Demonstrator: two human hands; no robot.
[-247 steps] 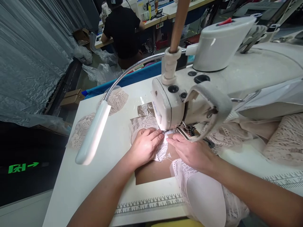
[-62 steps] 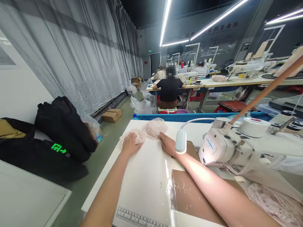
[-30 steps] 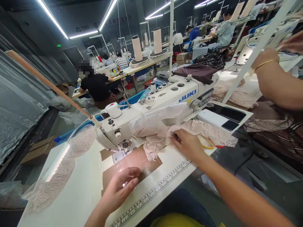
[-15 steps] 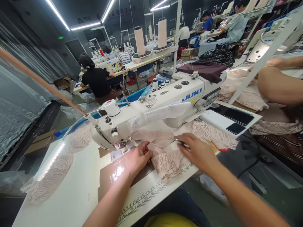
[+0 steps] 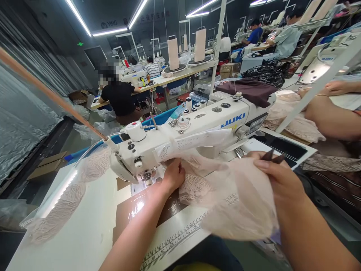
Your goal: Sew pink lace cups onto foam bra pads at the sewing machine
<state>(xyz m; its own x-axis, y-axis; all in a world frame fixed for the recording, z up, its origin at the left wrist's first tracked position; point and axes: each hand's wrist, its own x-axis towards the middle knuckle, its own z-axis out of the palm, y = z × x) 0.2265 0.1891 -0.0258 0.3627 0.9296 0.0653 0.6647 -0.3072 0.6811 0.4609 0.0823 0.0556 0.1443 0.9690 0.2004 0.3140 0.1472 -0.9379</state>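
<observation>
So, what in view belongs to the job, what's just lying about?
Likely the job:
- sheer lace fabric, held in right grip
- dark pointed tool, same grip
- near sewing machine
- lit lamp
- probably the lace pieces at left

Seemingly lying about:
- dark cloth on the machine
- cardboard box
- clear plastic bags

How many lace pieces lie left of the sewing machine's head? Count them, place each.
2. One lace piece lies on the near side, partly covered by the lit lamp; the other lace piece lies just beyond it. More could be hidden beneath.
</observation>
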